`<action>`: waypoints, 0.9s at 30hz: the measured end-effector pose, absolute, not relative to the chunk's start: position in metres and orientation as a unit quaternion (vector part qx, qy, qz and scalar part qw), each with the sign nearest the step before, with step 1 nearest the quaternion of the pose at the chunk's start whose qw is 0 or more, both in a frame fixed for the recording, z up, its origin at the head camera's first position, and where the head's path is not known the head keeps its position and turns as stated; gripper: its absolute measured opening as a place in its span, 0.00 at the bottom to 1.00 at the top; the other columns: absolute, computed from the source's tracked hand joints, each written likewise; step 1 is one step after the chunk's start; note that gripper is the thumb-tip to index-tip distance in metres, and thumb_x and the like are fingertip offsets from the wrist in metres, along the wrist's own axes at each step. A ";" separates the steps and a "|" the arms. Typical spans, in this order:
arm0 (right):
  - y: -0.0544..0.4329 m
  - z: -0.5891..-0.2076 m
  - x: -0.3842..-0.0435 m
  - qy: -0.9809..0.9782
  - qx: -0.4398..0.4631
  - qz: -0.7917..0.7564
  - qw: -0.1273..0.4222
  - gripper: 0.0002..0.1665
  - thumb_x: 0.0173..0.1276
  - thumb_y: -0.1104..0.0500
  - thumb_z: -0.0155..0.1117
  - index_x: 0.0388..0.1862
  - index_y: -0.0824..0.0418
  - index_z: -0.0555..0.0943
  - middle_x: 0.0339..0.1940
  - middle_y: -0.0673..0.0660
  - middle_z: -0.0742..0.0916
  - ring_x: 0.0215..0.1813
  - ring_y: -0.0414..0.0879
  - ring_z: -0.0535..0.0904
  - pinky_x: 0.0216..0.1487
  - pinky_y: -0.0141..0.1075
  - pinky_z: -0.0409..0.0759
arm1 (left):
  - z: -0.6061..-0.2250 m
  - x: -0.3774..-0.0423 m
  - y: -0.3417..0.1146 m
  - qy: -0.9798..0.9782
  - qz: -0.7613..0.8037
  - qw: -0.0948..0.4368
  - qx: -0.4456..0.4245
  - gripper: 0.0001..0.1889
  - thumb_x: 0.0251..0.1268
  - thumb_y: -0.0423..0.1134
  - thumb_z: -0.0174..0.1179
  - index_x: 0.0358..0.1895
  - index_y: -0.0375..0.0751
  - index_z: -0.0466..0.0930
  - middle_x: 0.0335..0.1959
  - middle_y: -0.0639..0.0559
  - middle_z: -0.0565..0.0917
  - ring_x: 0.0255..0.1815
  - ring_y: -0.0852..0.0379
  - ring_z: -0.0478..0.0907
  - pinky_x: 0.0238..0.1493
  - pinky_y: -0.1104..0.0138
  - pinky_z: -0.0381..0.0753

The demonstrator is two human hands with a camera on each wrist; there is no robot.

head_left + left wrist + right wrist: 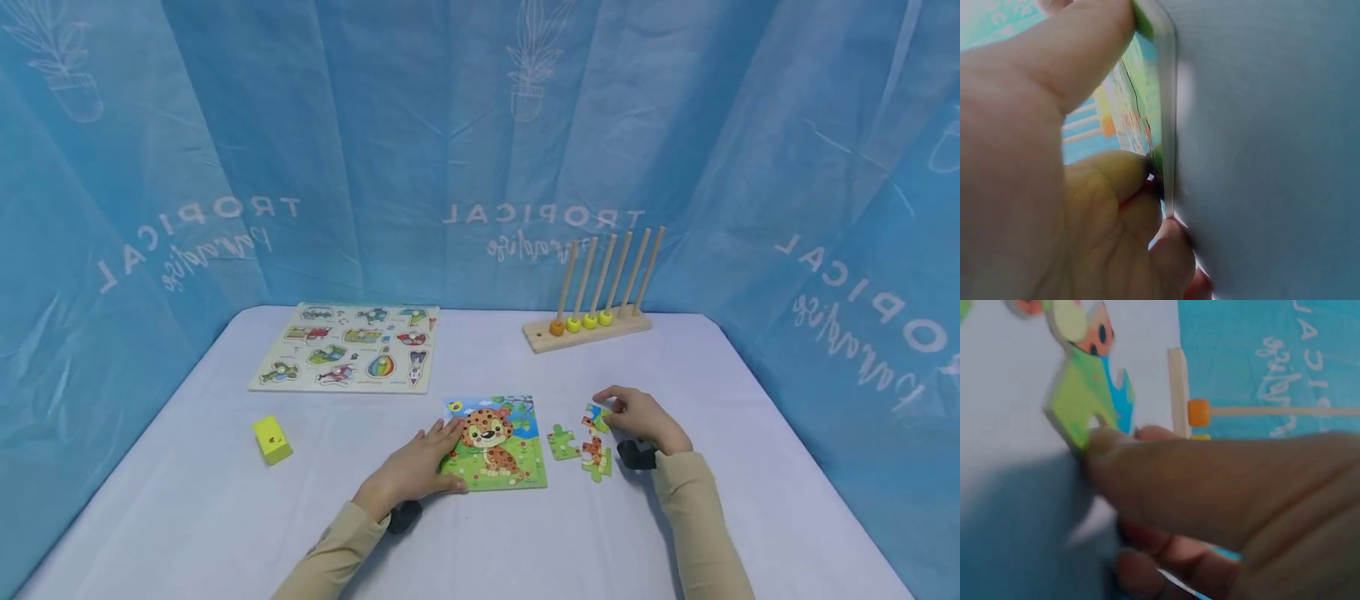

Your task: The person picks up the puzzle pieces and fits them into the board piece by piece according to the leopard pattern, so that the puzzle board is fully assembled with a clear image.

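Note:
A square jigsaw puzzle (pixel 517 454) with a spotted leopard cub on grass lies on the table. My left hand (pixel 420 468) rests along its left side, fingertips on the picture and thumb at the near left corner. In the left wrist view the thumb touches the puzzle tray's rim (pixel 1167 112). To the right of the tray, my right hand (pixel 643 417) pinches a green and blue puzzle piece (pixel 1082 390) between thumb and fingers. Just beside it lie a green puzzle piece (pixel 562 443) and an orange-and-green puzzle piece (pixel 597 460).
A peg board of vehicles (pixel 345 348) lies at the back left. At the back right stands a wooden bead stand (pixel 543 340) with upright rods and several orange and yellow beads. A yellow block (pixel 272 440) sits at the left. Blue curtains (pixel 480 150) enclose the table.

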State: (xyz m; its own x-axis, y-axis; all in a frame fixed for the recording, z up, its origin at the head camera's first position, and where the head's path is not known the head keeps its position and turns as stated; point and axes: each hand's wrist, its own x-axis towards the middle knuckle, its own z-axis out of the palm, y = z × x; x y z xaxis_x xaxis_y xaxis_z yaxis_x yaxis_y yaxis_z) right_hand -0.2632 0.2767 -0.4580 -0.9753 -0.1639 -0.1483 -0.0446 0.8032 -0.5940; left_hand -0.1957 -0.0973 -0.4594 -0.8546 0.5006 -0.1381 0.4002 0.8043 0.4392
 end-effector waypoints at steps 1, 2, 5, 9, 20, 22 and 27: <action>0.275 -0.459 -0.265 0.947 -0.047 -0.305 0.091 0.15 0.65 0.64 0.62 0.51 0.62 0.81 0.35 0.57 0.81 0.33 0.47 0.72 0.31 0.36 0.73 | -0.459 -0.196 -0.097 0.942 0.202 0.124 0.239 0.49 0.57 0.56 0.65 0.76 0.36 0.53 0.78 0.43 0.55 0.79 0.40 0.48 0.78 0.46 0.52; 0.274 -0.459 -0.266 0.949 -0.041 -0.302 0.087 0.13 0.65 0.64 0.62 0.48 0.63 0.81 0.36 0.58 0.81 0.34 0.48 0.73 0.32 0.36 0.74 | -0.459 -0.196 -0.097 0.942 0.203 0.124 0.238 0.49 0.57 0.56 0.65 0.76 0.36 0.54 0.78 0.43 0.55 0.79 0.40 0.48 0.78 0.46 0.52; 0.270 -0.460 -0.268 0.952 -0.024 -0.295 0.080 0.07 0.64 0.63 0.64 0.41 0.64 0.81 0.37 0.57 0.83 0.37 0.47 0.75 0.36 0.36 0.76 | -0.458 -0.194 -0.096 0.942 0.202 0.126 0.236 0.48 0.57 0.56 0.66 0.75 0.36 0.54 0.78 0.43 0.55 0.79 0.40 0.49 0.78 0.46 0.52; 0.270 -0.460 -0.265 0.952 -0.006 -0.293 0.090 0.07 0.66 0.59 0.64 0.35 0.63 0.79 0.30 0.55 0.81 0.31 0.45 0.73 0.29 0.33 0.72 | -0.458 -0.193 -0.096 0.941 0.206 0.128 0.235 0.48 0.57 0.55 0.66 0.75 0.35 0.55 0.78 0.42 0.56 0.79 0.40 0.49 0.78 0.46 0.52; 0.264 -0.460 -0.264 0.935 -0.110 -0.322 0.100 0.34 0.53 0.56 0.78 0.59 0.62 0.78 0.52 0.63 0.80 0.49 0.53 0.75 0.48 0.44 0.80 | -0.458 -0.193 -0.096 0.943 0.200 0.128 0.234 0.48 0.57 0.56 0.66 0.75 0.36 0.54 0.78 0.43 0.55 0.79 0.40 0.49 0.79 0.47 0.52; 0.262 -0.460 -0.265 0.938 -0.112 -0.313 0.102 0.36 0.52 0.58 0.78 0.60 0.62 0.78 0.53 0.64 0.79 0.50 0.54 0.76 0.50 0.47 0.80 | -0.457 -0.193 -0.096 0.943 0.200 0.126 0.235 0.48 0.57 0.55 0.66 0.75 0.36 0.54 0.78 0.43 0.56 0.79 0.40 0.49 0.78 0.47 0.52; 0.257 -0.458 -0.263 0.941 -0.089 -0.307 0.116 0.32 0.53 0.59 0.76 0.58 0.62 0.79 0.54 0.65 0.81 0.52 0.55 0.77 0.51 0.49 0.81 | -0.456 -0.192 -0.096 0.943 0.199 0.128 0.234 0.48 0.57 0.55 0.66 0.75 0.36 0.54 0.78 0.43 0.55 0.79 0.41 0.49 0.79 0.47 0.52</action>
